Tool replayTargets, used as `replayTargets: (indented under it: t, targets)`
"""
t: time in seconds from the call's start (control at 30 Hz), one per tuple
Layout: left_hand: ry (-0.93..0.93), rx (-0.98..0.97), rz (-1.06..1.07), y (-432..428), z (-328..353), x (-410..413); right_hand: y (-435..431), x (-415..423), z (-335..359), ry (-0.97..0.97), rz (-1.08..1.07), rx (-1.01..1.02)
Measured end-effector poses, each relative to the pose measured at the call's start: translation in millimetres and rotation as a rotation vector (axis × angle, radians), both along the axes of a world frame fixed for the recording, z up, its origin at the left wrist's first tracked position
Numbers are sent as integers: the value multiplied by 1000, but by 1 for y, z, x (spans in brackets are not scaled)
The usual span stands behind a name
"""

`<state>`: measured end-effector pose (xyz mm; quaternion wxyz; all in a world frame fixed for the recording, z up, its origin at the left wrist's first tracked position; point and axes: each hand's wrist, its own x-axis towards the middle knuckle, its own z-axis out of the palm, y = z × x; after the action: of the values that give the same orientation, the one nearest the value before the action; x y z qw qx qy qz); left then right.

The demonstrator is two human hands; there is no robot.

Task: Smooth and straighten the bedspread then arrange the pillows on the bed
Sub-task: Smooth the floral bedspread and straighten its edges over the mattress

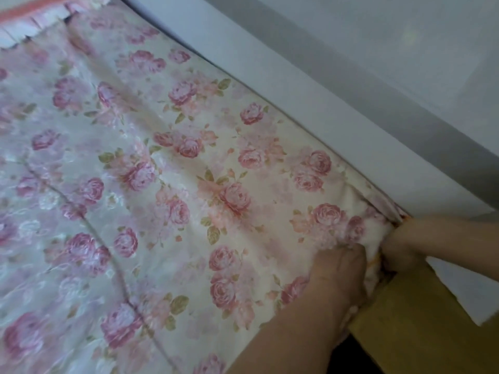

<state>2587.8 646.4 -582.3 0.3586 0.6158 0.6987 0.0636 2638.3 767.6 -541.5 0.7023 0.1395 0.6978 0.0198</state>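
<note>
Pink-rose bedspread point(189, 171), cream ground with green leaves, spread over the bed and reaching its edge along the white ledge point(297, 90) of the wall; long shallow creases run across the cloth towards the far end. Both hands work at the near corner of the bed, where the cloth meets the ledge and the yellow wooden bed frame point(410, 325). Left hand point(337, 273): forearm enters from the lower edge, palm down, fingers curled over and gripping a bunched fold of the bedspread at the corner. Right hand point(399, 247): forearm enters from the right edge, held level, wrist against the ledge, knuckles just beside the left hand; its fingers are buried behind the fold, so whether they grasp the cloth cannot be told. A ruffled pink-and-white trim point(32, 25), blurred, lies at the far corner of the bed, touching the bedspread
</note>
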Motion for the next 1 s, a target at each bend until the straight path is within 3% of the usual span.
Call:
replayTargets:
  t: [0.1, 0.3, 0.4, 0.47, 0.6, 0.73, 0.87, 1.0]
  targets:
    - [-41, 32, -4, -4, 1, -6, 6, -23, 18, 147, -25, 33]
    - [-25, 357, 166, 10, -1, -45, 30, -82, 6, 951, -102, 186]
    - [51, 420, 348, 20, -5, -84, 25, -103, 2, 1208, 88, 472]
    - [50, 388, 491, 22, -11, -110, 18, -111, -4, 1194, 179, 655]
    - [-92, 333, 612, 29, -14, -141, 14, -124, -17, 1104, -75, 683]
    - [-386, 222, 827, 52, -12, -160, 32, -133, -26, 1268, -310, 590]
    - [-728, 132, 1130, 78, 1, -174, 28, -129, -11, 1377, -86, 499]
    - [-671, 46, 1194, 103, 7, -186, 28, -122, -3, 1338, -108, 339]
